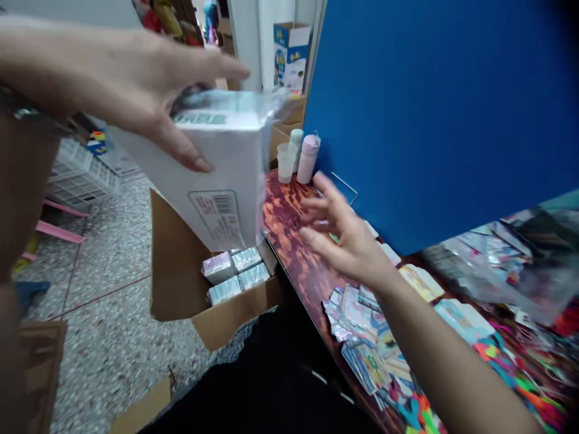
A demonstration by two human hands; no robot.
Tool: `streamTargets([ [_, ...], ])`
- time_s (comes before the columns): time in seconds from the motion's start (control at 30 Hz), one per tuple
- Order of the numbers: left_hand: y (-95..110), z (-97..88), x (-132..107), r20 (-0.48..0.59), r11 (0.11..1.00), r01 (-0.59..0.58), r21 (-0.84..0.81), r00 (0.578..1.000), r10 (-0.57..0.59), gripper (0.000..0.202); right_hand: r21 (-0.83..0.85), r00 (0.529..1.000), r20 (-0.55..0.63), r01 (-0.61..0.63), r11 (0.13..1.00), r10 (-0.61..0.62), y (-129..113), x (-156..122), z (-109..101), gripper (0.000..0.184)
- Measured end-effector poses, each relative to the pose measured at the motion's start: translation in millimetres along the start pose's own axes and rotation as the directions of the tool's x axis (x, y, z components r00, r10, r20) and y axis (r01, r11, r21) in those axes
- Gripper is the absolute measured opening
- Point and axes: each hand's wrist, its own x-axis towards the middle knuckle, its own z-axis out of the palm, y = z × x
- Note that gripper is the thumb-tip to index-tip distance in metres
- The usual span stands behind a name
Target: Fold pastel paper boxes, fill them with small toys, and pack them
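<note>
My left hand (122, 81) grips a white plastic-wrapped box (217, 175) from above, holding it tilted in the air over an open cardboard carton (181, 283) on the floor. The carton holds several similar wrapped packs (233, 271). My right hand (344, 232) is open with fingers spread, blurred by motion, just right of the box and above the dark red wooden table (289, 235). It holds nothing.
A blue board (429, 108) stands upright on the table. Stacks of colourful cards (371, 337) and bagged items (511, 265) cover the table's right side. A pink bottle (308, 158) and plastic cups (286, 161) stand at the far corner. White crates (76, 175) sit on the speckled floor.
</note>
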Motion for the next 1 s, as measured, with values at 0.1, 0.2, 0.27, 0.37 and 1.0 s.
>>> streamTargets([
  [0.1,-52,71.7,4,0.031,0.994,-0.001,0.111,1.000,-0.003,0.118,-0.108,0.986,0.160,-0.031,0.994,0.048,35,-15,39,0.071],
  [0.2,-85,163.0,11,0.170,0.981,0.173,0.092,0.968,-0.187,0.127,-0.171,0.969,0.220,-0.073,0.982,0.111,60,-36,65,0.070],
  [0.27,-99,225.5,16,0.268,0.969,0.245,0.043,0.931,-0.247,0.128,-0.189,0.964,0.226,-0.096,0.977,0.139,68,-50,75,0.070],
  [0.37,-110,312.1,22,0.362,0.957,0.289,0.036,0.889,-0.282,0.129,-0.223,0.961,0.208,-0.135,0.965,0.182,70,-69,83,0.067],
  [1.0,-47,539.7,-9,0.713,0.929,0.369,0.024,0.645,-0.275,0.038,-0.283,0.861,0.091,-0.459,0.842,0.500,50,-115,106,0.065],
])
